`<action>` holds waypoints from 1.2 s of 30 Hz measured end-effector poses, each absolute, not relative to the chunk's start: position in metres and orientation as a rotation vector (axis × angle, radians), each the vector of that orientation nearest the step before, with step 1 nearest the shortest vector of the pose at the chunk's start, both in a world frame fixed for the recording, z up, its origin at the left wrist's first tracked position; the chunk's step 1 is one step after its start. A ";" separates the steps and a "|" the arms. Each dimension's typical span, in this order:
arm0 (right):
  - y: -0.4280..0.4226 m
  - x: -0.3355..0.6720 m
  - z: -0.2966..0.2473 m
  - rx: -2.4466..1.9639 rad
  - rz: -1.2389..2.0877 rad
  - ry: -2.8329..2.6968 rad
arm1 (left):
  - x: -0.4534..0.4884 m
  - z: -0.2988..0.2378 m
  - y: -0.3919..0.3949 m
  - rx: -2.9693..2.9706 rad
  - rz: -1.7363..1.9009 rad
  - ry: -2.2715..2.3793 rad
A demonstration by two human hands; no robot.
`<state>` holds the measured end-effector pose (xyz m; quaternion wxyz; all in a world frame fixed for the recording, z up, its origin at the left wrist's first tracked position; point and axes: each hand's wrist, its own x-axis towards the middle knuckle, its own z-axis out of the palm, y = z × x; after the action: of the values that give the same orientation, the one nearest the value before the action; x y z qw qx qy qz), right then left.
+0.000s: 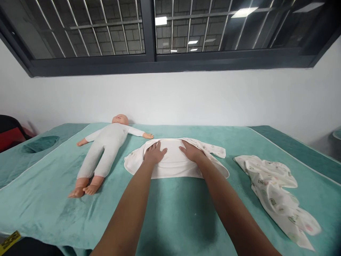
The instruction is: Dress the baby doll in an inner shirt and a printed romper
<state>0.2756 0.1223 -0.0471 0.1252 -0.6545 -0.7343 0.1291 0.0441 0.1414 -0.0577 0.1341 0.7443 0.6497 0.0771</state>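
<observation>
Hands press flat on a folded white garment (pixel 173 164) lying mid-table on the teal cover (pixel 170 213): left hand (pixel 154 153) and right hand (pixel 191 150), fingers spread, grasping nothing. Baby doll (pixel 103 149) lies to its left, crumpled printed cloth (pixel 277 190) to its right

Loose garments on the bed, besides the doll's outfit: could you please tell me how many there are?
2: a flat white garment under the left hand and right hand; a crumpled patterned garment to its right. None looks hidden.
</observation>
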 end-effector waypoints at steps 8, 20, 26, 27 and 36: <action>0.126 0.278 -0.053 -1.899 0.365 -2.133 | 0.047 -0.058 0.138 2.142 0.238 1.902; 0.125 0.277 -0.055 -1.896 0.283 -2.149 | 0.045 -0.061 0.132 2.195 0.393 1.908; 0.122 0.274 -0.049 -1.957 0.212 -2.182 | 0.044 -0.061 0.126 2.281 0.486 1.896; 0.121 0.271 -0.049 -1.982 0.190 -2.182 | 0.044 -0.061 0.124 2.304 0.508 1.888; 0.095 0.226 -0.037 -2.150 -0.062 -2.145 | 0.028 -0.063 0.065 2.503 0.617 1.769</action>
<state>0.2265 0.0950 -0.0374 0.0520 -0.7069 -0.7051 -0.0203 0.0277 0.0655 -0.0625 0.0076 0.8006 0.5657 0.1975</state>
